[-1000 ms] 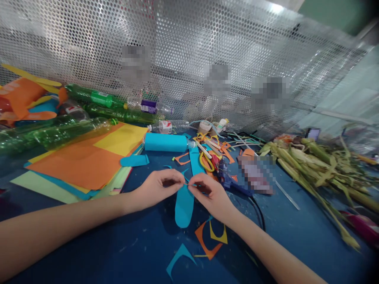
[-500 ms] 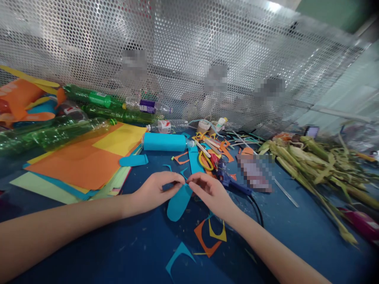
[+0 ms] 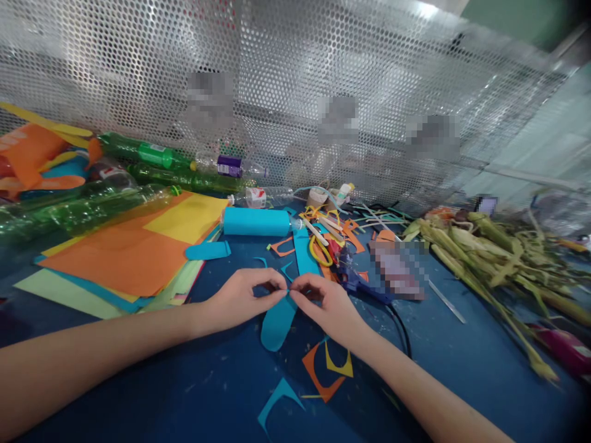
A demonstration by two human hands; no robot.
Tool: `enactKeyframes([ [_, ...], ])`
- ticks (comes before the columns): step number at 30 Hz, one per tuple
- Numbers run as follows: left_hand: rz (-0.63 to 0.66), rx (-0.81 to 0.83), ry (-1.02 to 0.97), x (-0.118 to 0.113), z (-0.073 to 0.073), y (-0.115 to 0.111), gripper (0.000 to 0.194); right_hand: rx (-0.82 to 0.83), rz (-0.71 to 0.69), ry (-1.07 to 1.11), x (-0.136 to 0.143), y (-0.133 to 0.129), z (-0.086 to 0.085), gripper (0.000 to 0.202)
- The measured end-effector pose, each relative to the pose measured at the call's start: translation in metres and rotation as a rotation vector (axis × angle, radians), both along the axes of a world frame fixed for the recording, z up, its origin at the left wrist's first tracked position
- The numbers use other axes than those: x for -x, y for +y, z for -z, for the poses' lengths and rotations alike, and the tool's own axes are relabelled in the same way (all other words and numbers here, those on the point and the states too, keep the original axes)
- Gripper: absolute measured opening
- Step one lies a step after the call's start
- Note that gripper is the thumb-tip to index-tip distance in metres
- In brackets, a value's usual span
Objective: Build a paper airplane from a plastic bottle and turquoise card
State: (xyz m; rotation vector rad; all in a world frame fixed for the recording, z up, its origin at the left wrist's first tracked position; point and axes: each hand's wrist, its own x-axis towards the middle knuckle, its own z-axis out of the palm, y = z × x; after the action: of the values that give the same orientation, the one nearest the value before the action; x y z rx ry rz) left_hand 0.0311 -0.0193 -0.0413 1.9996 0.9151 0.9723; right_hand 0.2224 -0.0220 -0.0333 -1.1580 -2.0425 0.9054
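A rounded blue paper piece (image 3: pixel 278 323) hangs tilted between my hands, its top edge pinched by both. My left hand (image 3: pixel 242 298) grips it from the left with thumb and forefinger. From the right, my right hand (image 3: pixel 327 303) pinches the same edge, fingertips nearly touching the left ones. Beyond them lies a bottle wrapped in blue paper (image 3: pixel 256 221), its clear neck pointing right. A second blue paper piece (image 3: pixel 209 250) with a folded end rests beside the paper stack.
Coloured paper sheets (image 3: pixel 124 264) and green bottles (image 3: pixel 111 206) lie at left. A blue glue gun (image 3: pixel 364 286) with a black cable, scissors (image 3: pixel 319 251) and scraps sit right of centre. Corn husks (image 3: pixel 498 258) are at right. Paper offcuts (image 3: pixel 323 375) lie nearby. Perforated metal (image 3: pixel 286 74) stands behind.
Both hands have shifted very slightly, and the blue piece between them has dropped a little towards me. The objects around them look unchanged.
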Motion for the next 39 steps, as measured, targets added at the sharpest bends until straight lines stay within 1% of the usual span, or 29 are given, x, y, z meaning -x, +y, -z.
enactKeyframes([
  [8,0.009,0.046,-0.036,0.0003,0.0021,0.0014,0.010,-0.071,0.033,-0.031,-0.0008,0.0013,0.0005,0.008],
  [14,-0.030,0.080,-0.081,-0.0008,0.0062,0.0051,0.013,-0.088,0.045,-0.029,-0.0028,0.0037,-0.0017,0.011],
  [20,-0.030,0.091,-0.064,0.0000,0.0044,0.0064,0.014,-0.133,0.023,-0.039,-0.0037,0.0045,0.0008,0.017],
  [23,-0.047,0.093,-0.050,0.0004,0.0042,0.0069,0.014,-0.105,0.012,-0.028,-0.0054,0.0040,0.0006,0.020],
  [27,-0.058,0.098,-0.056,0.0007,0.0050,0.0076,0.015,-0.001,0.007,0.012,-0.0068,0.0032,-0.0026,0.024],
  [29,-0.057,0.095,-0.051,0.0010,0.0047,0.0075,0.014,0.027,0.019,0.026,-0.0062,0.0035,-0.0034,0.021],
  [31,-0.059,0.093,-0.047,0.0012,0.0038,0.0073,0.014,0.021,0.032,0.028,-0.0049,0.0045,-0.0026,0.016],
  [36,-0.030,0.117,-0.076,0.0013,0.0026,0.0066,0.012,-0.042,0.068,-0.004,-0.0030,0.0062,0.0026,0.011],
  [39,-0.011,0.121,-0.102,0.0014,0.0029,0.0060,0.013,-0.087,0.074,-0.021,-0.0038,0.0051,0.0038,0.011],
])
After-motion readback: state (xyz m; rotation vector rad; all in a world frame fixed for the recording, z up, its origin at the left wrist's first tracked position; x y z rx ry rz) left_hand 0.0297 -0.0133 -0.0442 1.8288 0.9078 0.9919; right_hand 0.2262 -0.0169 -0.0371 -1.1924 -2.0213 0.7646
